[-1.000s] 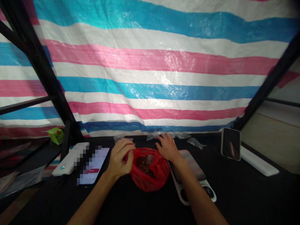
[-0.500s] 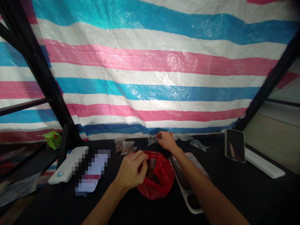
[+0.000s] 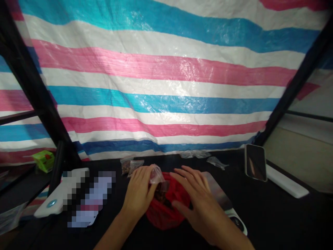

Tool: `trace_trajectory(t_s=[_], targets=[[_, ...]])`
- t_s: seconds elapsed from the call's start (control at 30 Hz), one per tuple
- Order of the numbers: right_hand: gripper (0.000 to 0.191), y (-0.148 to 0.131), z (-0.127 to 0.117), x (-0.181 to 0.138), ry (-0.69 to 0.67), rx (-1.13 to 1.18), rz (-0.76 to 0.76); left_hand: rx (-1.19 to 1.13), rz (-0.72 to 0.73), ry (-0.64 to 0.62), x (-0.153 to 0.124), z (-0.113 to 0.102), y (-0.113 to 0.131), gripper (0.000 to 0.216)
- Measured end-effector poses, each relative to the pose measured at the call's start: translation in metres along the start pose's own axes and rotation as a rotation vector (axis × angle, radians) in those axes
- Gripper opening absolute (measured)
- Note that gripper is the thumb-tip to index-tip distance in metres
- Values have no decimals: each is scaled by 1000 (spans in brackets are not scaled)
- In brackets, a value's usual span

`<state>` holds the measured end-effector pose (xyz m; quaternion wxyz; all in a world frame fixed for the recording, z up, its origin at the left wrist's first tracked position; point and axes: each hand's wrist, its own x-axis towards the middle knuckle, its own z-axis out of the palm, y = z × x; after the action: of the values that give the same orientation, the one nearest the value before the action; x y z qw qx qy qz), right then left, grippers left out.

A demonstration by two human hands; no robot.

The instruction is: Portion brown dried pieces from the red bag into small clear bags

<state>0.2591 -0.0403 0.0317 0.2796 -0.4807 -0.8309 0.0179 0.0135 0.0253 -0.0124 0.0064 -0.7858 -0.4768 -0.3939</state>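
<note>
Small clear bag (image 3: 156, 174): thin plastic film held at the fingertips of the left hand (image 3: 139, 193), directly above the red bag (image 3: 166, 205). Judged very light, limp and slightly slippery; it will crumple rather than hold shape.
Grip point, small clear bag: best taken at the rim, pinched between thumb and fingers, so that the mouth can be spread.
Orientation, small clear bag: the visible part rises from the fingers and leans toward the right hand (image 3: 196, 199); which end is the mouth cannot be told, and the long axis is unclear because the film is bunched.
Red bag: soft plastic sack resting on the black tabletop (image 3: 273, 215), mouth open upward, dark brown contents (image 3: 160, 195) visible inside. Judged floppy, with the load sagging at the bottom; hold it at the gathered rim, not the belly.
Left hand: fingers closed on the small clear bag at the red bag's left rim.
Right hand: open, fingers spread, lying over the right side of the red bag; whether it grips the film cannot be told.
Nearby: two filled small bags (image 3: 131, 165) behind the left hand; empty clear bags (image 3: 195, 153) by the striped tarp (image 3: 166, 86); a scale (image 3: 223, 199) just right of the red bag.
</note>
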Motion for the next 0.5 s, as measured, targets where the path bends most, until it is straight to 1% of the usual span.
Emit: trace_trajectory(t_s=[0.03,0.1,0.17,0.2,0.27,0.33,0.43,0.5], targets=[[76,11,-3,-21,30,-88,16,-3,-60,6,1,-1,-1,28],[88,37,-8,-62,57,-238,16,-10,-197,7,3,-3,-3,21],[90,65,-12,-95,71,-361,40,-9,-306,-32,4,-3,-4,18],[88,78,-15,-106,90,-406,53,-8,-341,-60,4,-3,-3,18],[84,95,-18,-117,95,-468,81,-21,-382,-117,4,-1,-2,17],[83,100,-20,-117,107,-497,95,-63,-422,-134,2,2,0,18],[91,94,-21,-114,83,-469,67,-138,-453,-120,1,4,4,21],[96,88,-19,-115,63,-435,58,-127,-425,-116,1,4,6,20]])
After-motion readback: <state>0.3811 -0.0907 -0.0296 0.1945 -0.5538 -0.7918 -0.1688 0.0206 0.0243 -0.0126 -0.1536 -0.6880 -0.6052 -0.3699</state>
